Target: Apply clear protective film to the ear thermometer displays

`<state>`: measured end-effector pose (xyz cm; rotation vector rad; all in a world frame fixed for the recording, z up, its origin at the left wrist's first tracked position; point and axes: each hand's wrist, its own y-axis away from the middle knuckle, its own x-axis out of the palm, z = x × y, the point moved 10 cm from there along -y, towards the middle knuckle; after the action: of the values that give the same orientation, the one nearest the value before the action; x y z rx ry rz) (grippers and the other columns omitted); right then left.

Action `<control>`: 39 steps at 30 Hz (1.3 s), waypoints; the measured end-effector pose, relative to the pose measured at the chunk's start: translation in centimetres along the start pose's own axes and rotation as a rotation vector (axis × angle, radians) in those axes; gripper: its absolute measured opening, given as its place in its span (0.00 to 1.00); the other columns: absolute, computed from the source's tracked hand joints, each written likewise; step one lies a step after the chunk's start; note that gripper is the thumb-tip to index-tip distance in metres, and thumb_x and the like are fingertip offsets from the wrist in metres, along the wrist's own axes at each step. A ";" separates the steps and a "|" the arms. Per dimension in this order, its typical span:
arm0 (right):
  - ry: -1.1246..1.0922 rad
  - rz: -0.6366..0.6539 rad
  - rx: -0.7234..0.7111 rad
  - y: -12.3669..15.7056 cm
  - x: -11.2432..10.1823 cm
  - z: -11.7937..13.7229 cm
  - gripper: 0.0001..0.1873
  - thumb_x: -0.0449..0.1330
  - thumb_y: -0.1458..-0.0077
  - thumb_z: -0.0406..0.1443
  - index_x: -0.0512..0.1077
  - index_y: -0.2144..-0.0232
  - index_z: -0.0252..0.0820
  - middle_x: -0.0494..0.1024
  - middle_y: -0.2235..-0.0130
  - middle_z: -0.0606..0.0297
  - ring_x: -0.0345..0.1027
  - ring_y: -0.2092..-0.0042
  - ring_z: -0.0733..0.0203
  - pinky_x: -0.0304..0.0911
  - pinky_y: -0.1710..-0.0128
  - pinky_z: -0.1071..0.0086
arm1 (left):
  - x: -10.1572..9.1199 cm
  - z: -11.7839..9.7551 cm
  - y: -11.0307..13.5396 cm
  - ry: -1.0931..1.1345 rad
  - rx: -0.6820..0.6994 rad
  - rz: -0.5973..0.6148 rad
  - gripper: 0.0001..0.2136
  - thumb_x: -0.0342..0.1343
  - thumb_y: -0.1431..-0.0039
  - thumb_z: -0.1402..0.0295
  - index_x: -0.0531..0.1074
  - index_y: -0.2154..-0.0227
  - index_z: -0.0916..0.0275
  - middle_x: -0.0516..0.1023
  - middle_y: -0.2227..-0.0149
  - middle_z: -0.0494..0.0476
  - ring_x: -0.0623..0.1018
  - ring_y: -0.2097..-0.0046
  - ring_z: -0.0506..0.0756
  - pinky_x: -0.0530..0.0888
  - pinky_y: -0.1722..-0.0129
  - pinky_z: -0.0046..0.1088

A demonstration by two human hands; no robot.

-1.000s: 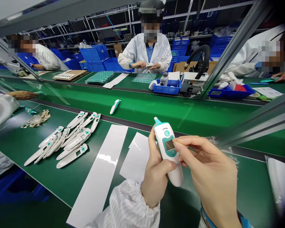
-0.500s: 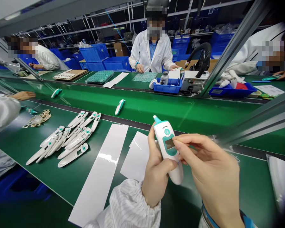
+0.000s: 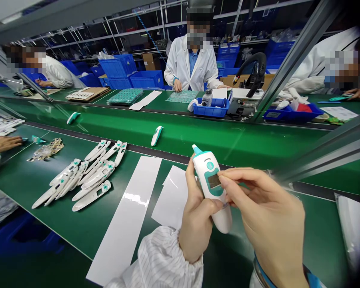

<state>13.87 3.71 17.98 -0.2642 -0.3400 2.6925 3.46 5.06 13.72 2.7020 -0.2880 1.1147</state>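
Note:
My left hand (image 3: 196,226) is closed around a white and teal ear thermometer (image 3: 215,191), which tilts with its probe tip up and to the left. The dark display (image 3: 214,181) faces me. At the display's right edge, my right hand (image 3: 271,218) pinches thumb and forefinger together. Whatever sits between those fingertips, if anything, is too small to make out. Its other fingers curl beside the thermometer's lower body. Beneath my hands, a white sheet (image 3: 169,200) lies on the green table, with a long white strip (image 3: 124,218) to its left.
Several white thermometer shells (image 3: 99,176) lie in a pile at left, near clear scraps (image 3: 46,151). Thermometers (image 3: 157,136) ride the green belt (image 3: 192,134) ahead. A co-worker's hand (image 3: 6,144) rests at far left. A metal post (image 3: 291,60) slants at right; co-workers sit across.
The thermometers on the belt have shifted to the right. The co-worker's hand at far left has drawn back and lower. My own hands look almost unmoved.

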 end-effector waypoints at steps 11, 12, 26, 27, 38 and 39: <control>0.005 -0.005 -0.013 0.1 -0.1 0.4 0.03 0.64 0.46 0.33 0.76 0.69 0.47 0.77 0.65 0.68 0.69 0.74 0.65 0.68 0.77 0.76 | -0.4 0.0 0.1 0.050 0.038 0.008 0.28 0.50 0.44 0.73 0.54 0.42 0.46 0.72 0.57 0.51 0.73 0.54 0.55 0.71 0.58 0.30; 0.009 -0.006 -0.021 0.1 -0.1 0.5 0.03 0.64 0.46 0.32 0.76 0.69 0.47 0.77 0.66 0.68 0.68 0.74 0.66 0.68 0.77 0.76 | -0.6 0.0 0.1 0.029 0.041 -0.007 0.26 0.50 0.43 0.71 0.54 0.42 0.45 0.72 0.55 0.51 0.72 0.52 0.55 0.71 0.57 0.30; 0.083 0.048 -0.121 -0.3 0.0 2.1 0.07 0.63 0.46 0.29 0.74 0.71 0.48 0.74 0.60 0.70 0.69 0.67 0.64 0.68 0.73 0.74 | -1.5 -0.4 0.7 -0.181 0.113 -0.130 0.23 0.48 0.37 0.65 0.54 0.41 0.42 0.70 0.49 0.47 0.68 0.46 0.53 0.66 0.48 0.29; 0.083 0.052 -0.115 -0.5 0.0 2.0 0.08 0.63 0.47 0.29 0.74 0.71 0.48 0.74 0.60 0.70 0.69 0.67 0.64 0.68 0.74 0.74 | -1.5 -0.5 0.7 -0.183 0.117 -0.128 0.23 0.48 0.37 0.65 0.54 0.41 0.41 0.70 0.49 0.46 0.68 0.46 0.53 0.66 0.49 0.29; 0.089 0.099 -0.071 -1.0 0.4 1.6 0.08 0.63 0.48 0.29 0.74 0.73 0.49 0.74 0.62 0.71 0.69 0.67 0.64 0.68 0.75 0.75 | -1.2 -0.8 1.0 -0.175 0.157 -0.123 0.23 0.49 0.37 0.66 0.54 0.41 0.40 0.69 0.48 0.44 0.70 0.49 0.50 0.68 0.51 0.24; 0.091 0.101 -0.072 -0.9 0.3 1.6 0.08 0.63 0.48 0.29 0.74 0.73 0.49 0.74 0.62 0.72 0.68 0.67 0.64 0.68 0.75 0.75 | -1.2 -0.8 1.0 -0.173 0.157 -0.125 0.23 0.49 0.37 0.67 0.55 0.42 0.41 0.70 0.48 0.45 0.70 0.49 0.50 0.68 0.51 0.24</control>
<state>13.54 4.37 19.68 -0.4344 -0.4065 2.7597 1.82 4.45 13.48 2.9140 -0.0579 0.9057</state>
